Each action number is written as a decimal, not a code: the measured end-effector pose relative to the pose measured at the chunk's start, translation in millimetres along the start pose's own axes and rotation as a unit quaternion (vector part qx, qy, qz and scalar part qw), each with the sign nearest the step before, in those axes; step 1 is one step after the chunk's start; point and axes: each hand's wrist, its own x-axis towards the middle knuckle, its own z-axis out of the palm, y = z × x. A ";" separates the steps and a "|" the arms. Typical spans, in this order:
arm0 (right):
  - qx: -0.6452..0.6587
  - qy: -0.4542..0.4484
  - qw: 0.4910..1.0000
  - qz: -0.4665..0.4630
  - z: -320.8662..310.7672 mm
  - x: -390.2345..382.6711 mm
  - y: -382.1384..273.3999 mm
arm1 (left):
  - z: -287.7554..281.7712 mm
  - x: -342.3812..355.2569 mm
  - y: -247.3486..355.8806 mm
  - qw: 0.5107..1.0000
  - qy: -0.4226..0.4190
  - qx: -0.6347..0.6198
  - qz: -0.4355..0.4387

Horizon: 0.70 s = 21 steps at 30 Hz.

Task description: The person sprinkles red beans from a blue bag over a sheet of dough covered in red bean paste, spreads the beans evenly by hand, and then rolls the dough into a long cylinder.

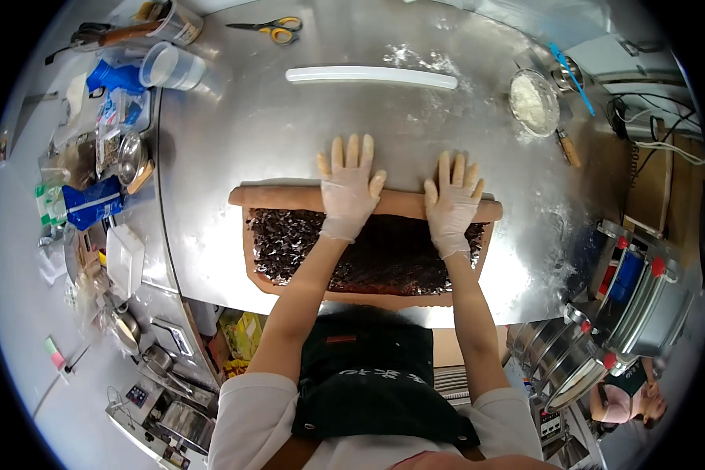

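Observation:
A brown dough sheet (260, 270) lies on the steel table, spread with a dark, glossy filling with chopped dark bits (282, 243). Its far edge is rolled into a thick brown log (278, 197) that runs left to right. Both hands wear thin translucent gloves. My left hand (348, 192) rests flat across the roll left of its middle, fingers apart and pointing away from me. My right hand (452, 204) lies the same way near the right end, fingers spread over the roll. The palms hide part of the roll and filling.
Beyond the roll lies a white rod (371, 74), with scissors (278, 29) further back. A bowl of white flour (533, 102) and a blue long-handled tool (572, 78) are at the far right. Bags and containers crowd the left counter; steel equipment (603, 313) and another person (627, 392) are at right.

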 end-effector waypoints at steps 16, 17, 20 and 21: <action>0.040 0.006 0.999 0.035 18.1 6.5 48.6 | 8.3 -11.3 -94.5 0.986 0.045 -0.128 -0.101; 0.086 0.032 0.994 0.050 20.3 7.4 52.9 | 10.1 -11.2 -114.0 0.964 0.070 -0.213 -0.141; 0.091 0.077 0.990 0.068 27.0 1.1 75.7 | -9.5 -9.7 -144.8 0.983 0.069 -0.067 -0.157; 0.054 0.056 0.995 0.062 21.6 2.9 69.8 | -10.4 -14.3 -150.1 0.986 0.074 -0.033 -0.146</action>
